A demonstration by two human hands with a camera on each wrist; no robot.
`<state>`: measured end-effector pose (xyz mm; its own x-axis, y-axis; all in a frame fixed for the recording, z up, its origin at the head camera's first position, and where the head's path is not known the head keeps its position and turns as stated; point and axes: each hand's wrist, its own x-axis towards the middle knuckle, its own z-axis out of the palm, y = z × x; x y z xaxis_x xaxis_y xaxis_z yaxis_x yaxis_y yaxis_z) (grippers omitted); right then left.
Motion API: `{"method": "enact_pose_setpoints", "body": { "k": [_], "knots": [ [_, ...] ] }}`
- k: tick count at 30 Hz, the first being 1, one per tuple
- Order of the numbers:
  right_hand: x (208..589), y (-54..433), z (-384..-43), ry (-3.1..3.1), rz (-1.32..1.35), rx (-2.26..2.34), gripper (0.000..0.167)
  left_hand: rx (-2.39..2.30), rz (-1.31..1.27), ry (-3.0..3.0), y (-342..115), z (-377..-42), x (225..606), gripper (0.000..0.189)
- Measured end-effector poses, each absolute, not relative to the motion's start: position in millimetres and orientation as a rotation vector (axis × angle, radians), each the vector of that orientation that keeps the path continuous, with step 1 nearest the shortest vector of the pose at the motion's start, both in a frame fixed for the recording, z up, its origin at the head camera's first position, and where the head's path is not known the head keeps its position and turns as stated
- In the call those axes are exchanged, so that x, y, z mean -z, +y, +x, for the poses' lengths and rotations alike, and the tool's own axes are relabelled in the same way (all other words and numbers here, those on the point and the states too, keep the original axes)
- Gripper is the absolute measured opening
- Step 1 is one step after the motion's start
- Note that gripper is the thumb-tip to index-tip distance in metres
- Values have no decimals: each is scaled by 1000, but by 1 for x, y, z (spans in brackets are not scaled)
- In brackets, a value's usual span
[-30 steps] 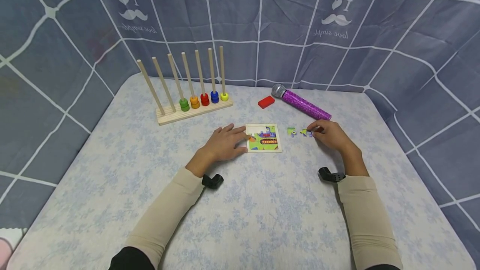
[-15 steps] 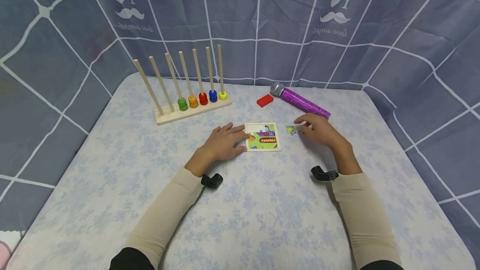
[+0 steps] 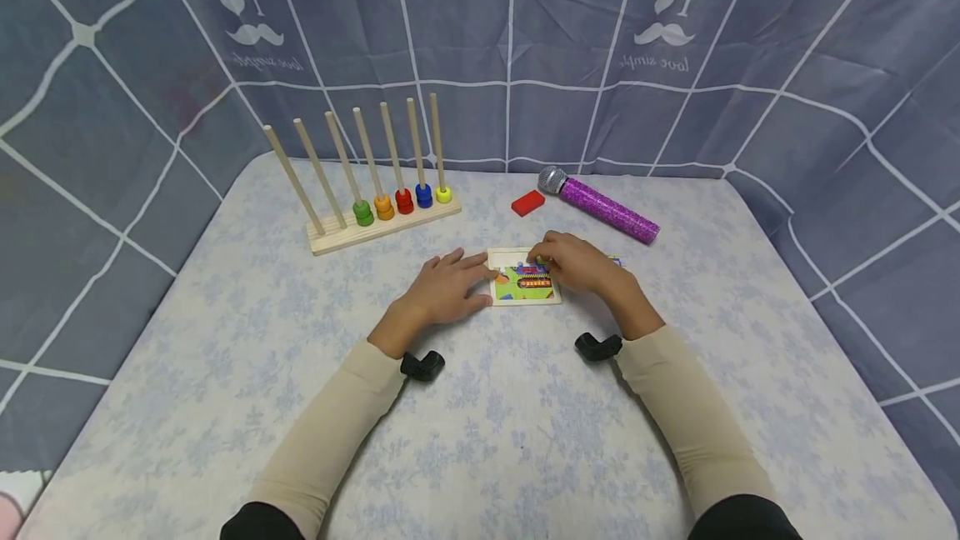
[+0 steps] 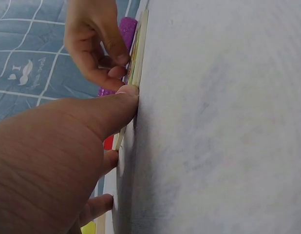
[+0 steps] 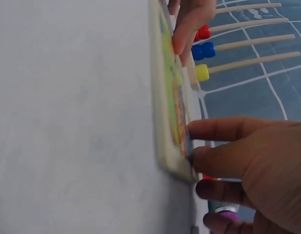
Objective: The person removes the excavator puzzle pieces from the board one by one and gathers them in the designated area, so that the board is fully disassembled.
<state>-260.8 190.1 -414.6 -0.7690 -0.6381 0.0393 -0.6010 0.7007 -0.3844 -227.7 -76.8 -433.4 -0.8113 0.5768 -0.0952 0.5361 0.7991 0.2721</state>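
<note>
Puzzle board: shallow wooden frame [image 3: 508, 257], flat on the table, about mid-width and toward its back edge; a vehicle picture fills its near part.
Right hand: over the board's far right corner [image 3: 577, 263], thumb and fingertips pinching a puzzle piece [image 3: 542, 260]; only a sliver of it shows.
Left hand: fingers spread [image 3: 448, 285], touching the board's left edge, thumb at the near left corner.
Second piece: on the table just right of the board [image 3: 617, 260], partly behind the right hand.
Red block: toward the back edge [image 3: 528, 203], near the head of a glittery purple microphone [image 3: 603, 208] slanting toward the back right corner.
Peg rack: near the back left corner [image 3: 382, 227], seven upright rods; rings of green, orange, red, blue, yellow.
Table: pale cloth, blue floral print [image 3: 495, 423].
Room: grey-blue curtain [image 3: 570, 23] with white lines, around the back and both sides; mirrored lettering, hearts, moustaches.
Left wrist view only: thumb tip pressed on the frame's rim, board nearly edge-on.
Right wrist view only: frame's thickness; two further right-hand fingers extending past the board's corner. Blurred at the pinch.
</note>
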Motion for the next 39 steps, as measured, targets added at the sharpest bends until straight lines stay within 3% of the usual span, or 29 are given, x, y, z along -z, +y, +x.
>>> {"method": "enact_pose_setpoints", "body": {
  "k": [19, 29, 35, 39],
  "knots": [
    [406, 179, -273, 2761, -804, 545, 20, -369, 905, 2808, -77, -227, 435, 52],
    [409, 178, -269, 2783, -872, 520, 23, -372, 889, 2806, -76, -225, 434, 52],
    [408, 178, -264, 2817, -858, 594, 40, -373, 884, 2811, -76, -225, 434, 52],
    [406, 180, -263, 2834, -839, 622, 36, -371, 886, 2816, -76, -226, 433, 53]
  ]
}}
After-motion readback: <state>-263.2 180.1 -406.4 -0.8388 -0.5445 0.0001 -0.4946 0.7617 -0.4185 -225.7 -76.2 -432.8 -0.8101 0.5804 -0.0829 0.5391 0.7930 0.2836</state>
